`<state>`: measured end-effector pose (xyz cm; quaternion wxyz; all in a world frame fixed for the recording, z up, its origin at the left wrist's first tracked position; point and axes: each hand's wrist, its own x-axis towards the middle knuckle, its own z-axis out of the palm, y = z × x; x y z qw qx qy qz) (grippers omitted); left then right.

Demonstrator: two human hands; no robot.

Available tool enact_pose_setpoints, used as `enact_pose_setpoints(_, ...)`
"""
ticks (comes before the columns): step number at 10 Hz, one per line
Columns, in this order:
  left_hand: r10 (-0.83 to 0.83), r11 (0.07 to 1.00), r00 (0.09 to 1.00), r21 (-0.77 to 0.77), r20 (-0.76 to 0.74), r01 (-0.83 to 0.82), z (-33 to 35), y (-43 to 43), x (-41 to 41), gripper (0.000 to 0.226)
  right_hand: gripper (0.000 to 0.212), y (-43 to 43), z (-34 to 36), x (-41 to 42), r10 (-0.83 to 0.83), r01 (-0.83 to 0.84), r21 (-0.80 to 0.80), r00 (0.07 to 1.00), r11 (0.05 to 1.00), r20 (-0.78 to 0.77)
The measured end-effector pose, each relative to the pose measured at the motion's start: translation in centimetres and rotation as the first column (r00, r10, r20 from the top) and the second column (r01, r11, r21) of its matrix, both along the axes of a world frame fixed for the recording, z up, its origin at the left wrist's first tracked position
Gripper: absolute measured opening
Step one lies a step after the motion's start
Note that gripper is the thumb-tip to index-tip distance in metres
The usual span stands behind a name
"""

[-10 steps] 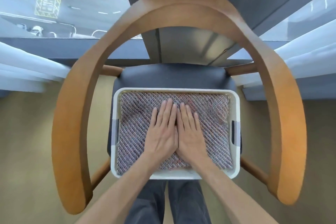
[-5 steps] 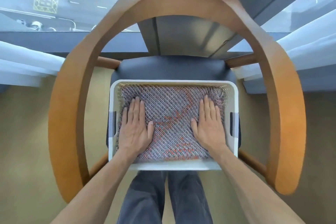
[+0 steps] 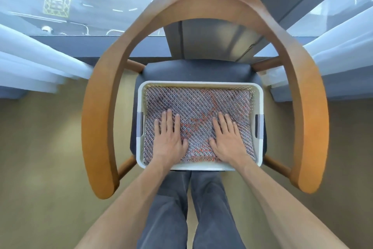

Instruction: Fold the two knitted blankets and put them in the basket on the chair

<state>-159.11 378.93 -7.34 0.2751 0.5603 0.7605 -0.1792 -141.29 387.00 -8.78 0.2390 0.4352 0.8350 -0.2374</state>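
A white plastic basket with side handles stands on the dark seat of a wooden chair. A folded knitted blanket, grey-blue with orange patches, fills the basket and lies flat. My left hand rests flat on its near left part, fingers straight. My right hand lies flat on the near right part, fingers straight too. Whether a second blanket lies underneath is hidden.
The chair's curved wooden back and armrests ring the basket on the left, far side and right. White curtains hang at both sides before a window. My legs in dark trousers stand just in front of the seat on a beige floor.
My hands, side by side at the blanket's middle, slid apart to its left and right sides, then drew a little toward the near edge. The blanket lies flatter.
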Motion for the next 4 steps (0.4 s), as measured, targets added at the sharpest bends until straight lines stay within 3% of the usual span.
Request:
enact_pose_setpoints(2,0.19,0.98,0.945,-0.114,0.266,-0.164,7.2,0.2,-1.2,0.06,0.057,0.1,6.9,-0.8,-0.249,0.251,-0.252,0.968,0.935,0.041)
enact_pose_setpoints(3,0.378,0.925,0.853,-0.19,0.36,-0.33,10.4,-0.9,-2.3,0.052,0.049,-0.8,10.7,-0.4,-0.378,0.376,-0.294,0.924,0.879,0.051)
enact_pose_setpoints(4,0.44,0.898,0.81,-0.177,0.387,-0.403,13.0,-2.6,-2.6,0.024,0.041,-2.4,13.8,0.2,-0.477,0.464,-0.307,0.878,0.831,0.038)
